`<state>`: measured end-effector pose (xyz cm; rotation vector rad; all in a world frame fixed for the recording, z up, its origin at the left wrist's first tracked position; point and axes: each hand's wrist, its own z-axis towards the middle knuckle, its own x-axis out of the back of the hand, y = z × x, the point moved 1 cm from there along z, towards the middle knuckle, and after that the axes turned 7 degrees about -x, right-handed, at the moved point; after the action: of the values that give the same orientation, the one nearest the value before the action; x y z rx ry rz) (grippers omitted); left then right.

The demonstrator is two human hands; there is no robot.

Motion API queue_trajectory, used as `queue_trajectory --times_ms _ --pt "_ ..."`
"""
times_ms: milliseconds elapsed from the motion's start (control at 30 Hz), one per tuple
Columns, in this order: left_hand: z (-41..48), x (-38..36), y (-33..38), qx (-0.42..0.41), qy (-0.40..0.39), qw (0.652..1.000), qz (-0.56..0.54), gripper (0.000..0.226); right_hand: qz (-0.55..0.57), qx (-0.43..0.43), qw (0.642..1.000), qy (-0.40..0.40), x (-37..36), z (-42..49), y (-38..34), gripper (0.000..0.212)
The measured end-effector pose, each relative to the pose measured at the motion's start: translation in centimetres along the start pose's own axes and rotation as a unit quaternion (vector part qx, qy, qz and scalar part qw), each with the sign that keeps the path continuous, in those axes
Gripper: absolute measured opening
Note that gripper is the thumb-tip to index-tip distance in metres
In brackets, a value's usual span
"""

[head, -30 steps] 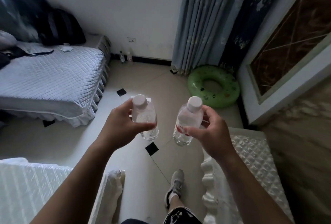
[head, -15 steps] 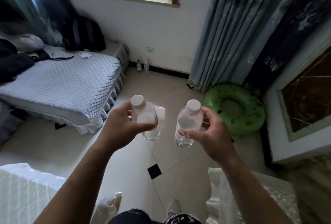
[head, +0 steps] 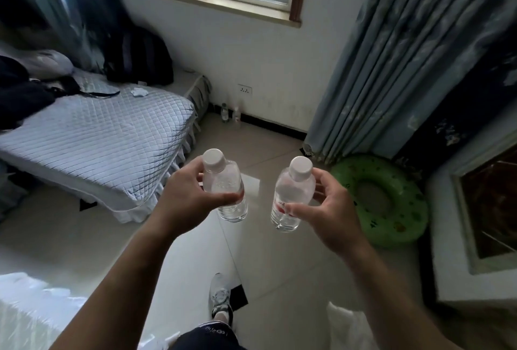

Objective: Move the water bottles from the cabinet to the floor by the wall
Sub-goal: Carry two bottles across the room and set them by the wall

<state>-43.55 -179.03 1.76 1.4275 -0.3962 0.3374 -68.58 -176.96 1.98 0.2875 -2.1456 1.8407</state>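
My left hand (head: 186, 200) grips a small clear water bottle with a white cap (head: 223, 181), held upright in front of me. My right hand (head: 330, 209) holds a second clear bottle with a white cap and a red label (head: 292, 193), tilted slightly. Both hang above the tiled floor. Far ahead, two more small bottles (head: 230, 113) stand on the floor against the white wall, below a wall socket (head: 244, 89).
A bed with a grey quilted cover (head: 92, 139) fills the left side, with dark clothes and a backpack on it. A green inflatable swim ring (head: 383, 201) lies right, beneath blue curtains (head: 391, 55). White cushioned furniture edges flank my legs. My shoe (head: 221, 296) is on the tiles.
The view has moved forward and tilted up: the window, the wall and the two floor bottles are nearer. Both hands keep the same hold on their bottles.
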Motion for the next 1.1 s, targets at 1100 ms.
queue_trajectory --times_ms 1100 --pt "42.3 6.4 -7.2 0.04 -0.018 0.999 -0.009 0.054 0.026 -0.012 1.0 -0.01 -7.8 42.1 -8.5 0.064"
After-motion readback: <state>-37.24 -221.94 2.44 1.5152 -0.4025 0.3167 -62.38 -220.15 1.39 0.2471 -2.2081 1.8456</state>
